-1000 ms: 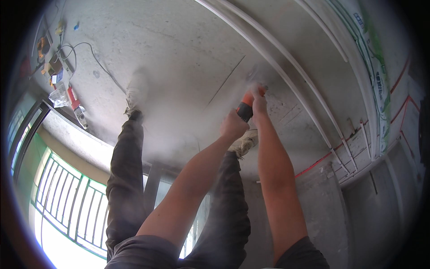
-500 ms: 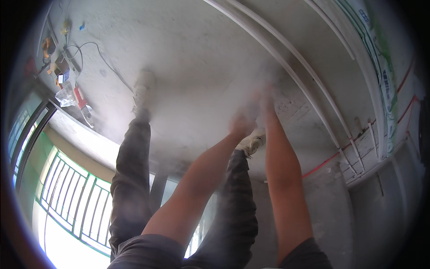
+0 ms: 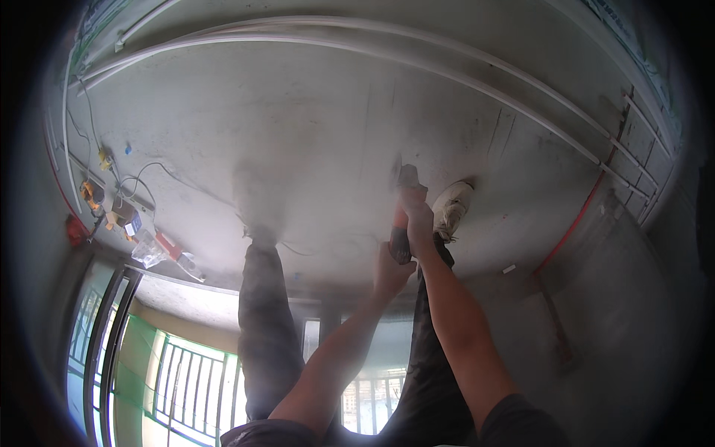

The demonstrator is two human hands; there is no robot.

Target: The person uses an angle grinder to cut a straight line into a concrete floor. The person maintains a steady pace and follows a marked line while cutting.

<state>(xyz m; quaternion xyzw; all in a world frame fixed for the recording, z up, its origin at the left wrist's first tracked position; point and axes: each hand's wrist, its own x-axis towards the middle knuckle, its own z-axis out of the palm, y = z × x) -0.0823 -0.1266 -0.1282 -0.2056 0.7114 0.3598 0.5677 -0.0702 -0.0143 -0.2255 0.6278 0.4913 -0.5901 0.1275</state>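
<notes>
Between my shoes is an angle grinder (image 3: 401,220) with a red body, a dark rear end and a grey head, its disc (image 3: 395,170) at the floor and blurred by dust. My right hand (image 3: 420,222) is closed round its front part, behind the head. At the dark rear end, my left hand (image 3: 390,273) grips the tool from below, its fingers partly hidden. Beside the grinder's head, on the right, stands my right shoe (image 3: 453,208). Thick dust hides most of my left shoe. Thin straight lines (image 3: 500,132) mark the floor beyond.
White pipes (image 3: 357,46) run across the floor ahead. At left lie a second red power tool (image 3: 170,244), a clear plastic bag (image 3: 149,252), small boxes (image 3: 123,217) and a looping grey cable (image 3: 153,165). A railing (image 3: 195,384) shows beyond a glazed door at lower left.
The view has swung round, and the pipes now cross the top. Dust has thinned round the hands, revealing the grinder, and hangs more thickly over my left shoe.
</notes>
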